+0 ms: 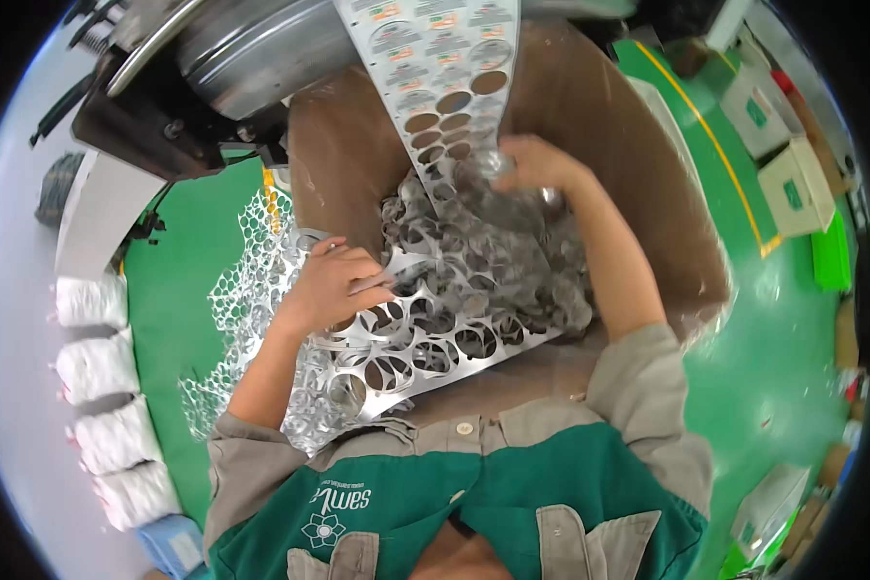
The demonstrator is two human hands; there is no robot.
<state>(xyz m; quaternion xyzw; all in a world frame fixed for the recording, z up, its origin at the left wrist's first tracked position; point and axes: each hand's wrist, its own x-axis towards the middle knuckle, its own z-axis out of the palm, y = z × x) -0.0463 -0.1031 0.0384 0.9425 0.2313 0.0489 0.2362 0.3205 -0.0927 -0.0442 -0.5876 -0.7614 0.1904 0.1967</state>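
My left hand [333, 287] is closed on a piece of punched metal sheet scrap [396, 274], at the left side of a large brown box. My right hand [536, 164] is over the box, beside the lower end of a printed metal strip [445, 72] that hangs down from above. Motion smears its fingers; shiny scrap lies right at the fingertips, and whether they grip it is unclear. Below both hands, a heap of crumpled scrap [498, 256] with round holes fills the box. A flat punched sheet [440, 356] lies along the heap's near side.
The brown box [638, 193] surrounds the heap. Machine rollers [271, 58] and a dark bracket stand at upper left. More punched scrap [251, 280] spills over the box's left side to the green floor. White bundles [97, 358] line the far left; pale bins [797, 188] stand at right.
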